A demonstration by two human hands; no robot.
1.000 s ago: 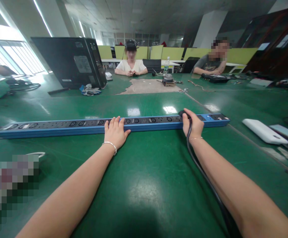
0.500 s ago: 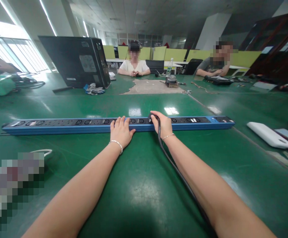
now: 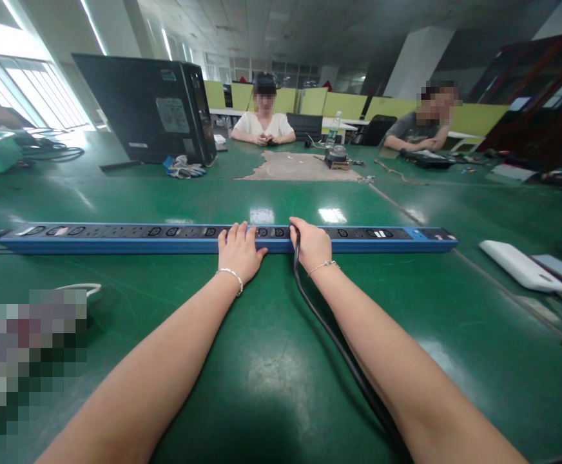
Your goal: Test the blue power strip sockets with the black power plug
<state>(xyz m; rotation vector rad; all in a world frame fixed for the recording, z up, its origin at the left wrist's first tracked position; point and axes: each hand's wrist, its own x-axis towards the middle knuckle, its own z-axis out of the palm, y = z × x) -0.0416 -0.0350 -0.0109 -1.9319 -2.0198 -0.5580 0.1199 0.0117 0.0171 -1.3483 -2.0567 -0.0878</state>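
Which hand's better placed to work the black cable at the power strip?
Probably the right: the right hand already grips the black cable at the power strip. The left hand rests spread on the power strip, holding no cable.

Blue-and-black power strip [image 3: 278, 246], black cord [image 3: 330, 332]

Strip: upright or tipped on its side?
Upright: the strip shows its sockets on top and a blue side toward the camera, with the left hand resting on it.
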